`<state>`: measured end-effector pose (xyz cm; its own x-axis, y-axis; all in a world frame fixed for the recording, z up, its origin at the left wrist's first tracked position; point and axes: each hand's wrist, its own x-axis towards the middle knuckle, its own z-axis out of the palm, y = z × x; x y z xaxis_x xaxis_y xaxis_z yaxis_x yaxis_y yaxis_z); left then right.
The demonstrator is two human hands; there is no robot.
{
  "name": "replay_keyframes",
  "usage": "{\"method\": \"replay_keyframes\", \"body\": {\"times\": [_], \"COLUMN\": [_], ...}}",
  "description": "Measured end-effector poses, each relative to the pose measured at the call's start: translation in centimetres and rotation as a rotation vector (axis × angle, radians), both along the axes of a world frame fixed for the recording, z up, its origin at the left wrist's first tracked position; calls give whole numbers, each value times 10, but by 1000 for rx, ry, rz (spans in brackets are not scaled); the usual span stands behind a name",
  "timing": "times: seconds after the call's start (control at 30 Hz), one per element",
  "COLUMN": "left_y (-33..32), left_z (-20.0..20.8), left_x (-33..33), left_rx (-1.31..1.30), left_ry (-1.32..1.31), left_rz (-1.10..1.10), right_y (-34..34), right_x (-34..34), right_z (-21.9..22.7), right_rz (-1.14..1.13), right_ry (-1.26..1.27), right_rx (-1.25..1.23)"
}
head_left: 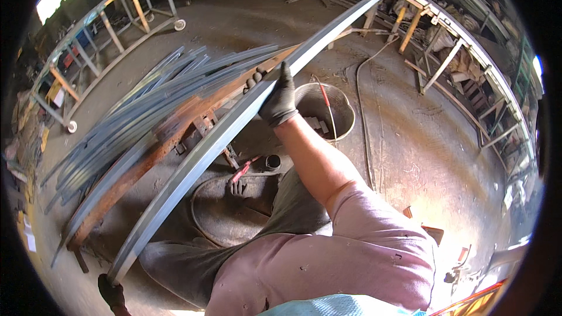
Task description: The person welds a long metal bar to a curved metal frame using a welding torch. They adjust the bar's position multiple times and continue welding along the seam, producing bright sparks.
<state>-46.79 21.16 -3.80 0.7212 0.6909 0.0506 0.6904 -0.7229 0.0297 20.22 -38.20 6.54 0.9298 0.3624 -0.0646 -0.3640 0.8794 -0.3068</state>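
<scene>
A long grey square metal tube (202, 153) slants across the view from lower left to upper right. Near its low end, my gloved left hand (111, 292) is closed around it. My gloved right hand (280, 99) grips it farther up, thumb on top and fingertips curled over the far side. Beyond the tube runs a rusty steel beam (190, 111), roughly alongside it and carried on a short metal support. A metal bucket (349, 122) stands just right of my right hand, with a red-handled tool (324, 95) leaning in it.
Behind the beam lies a pile of grey tubes (137, 120). By my legs are a red-handled tool (243, 172) and a short dark cylinder (273, 162). Wheeled metal frame (108, 29) stands left; another long frame (462, 34) stands right. A cable (360, 82) crosses the floor.
</scene>
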Motion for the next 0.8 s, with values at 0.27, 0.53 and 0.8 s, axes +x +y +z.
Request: {"method": "replay_keyframes", "body": {"times": [0.27, 0.53, 0.8], "left_y": [1, -39, -54], "left_z": [80, 133, 136], "left_x": [-46, -9, 5], "left_rx": [489, 515, 554], "left_ry": [-270, -104, -169], "left_rz": [-78, -172, -396], "right_y": [36, 18, 16], "right_x": [-2, 17, 25], "right_z": [-24, -43, -57], "right_rz": [-109, -147, -74], "right_ry": [158, 185, 116], "right_rx": [23, 7, -26]}}
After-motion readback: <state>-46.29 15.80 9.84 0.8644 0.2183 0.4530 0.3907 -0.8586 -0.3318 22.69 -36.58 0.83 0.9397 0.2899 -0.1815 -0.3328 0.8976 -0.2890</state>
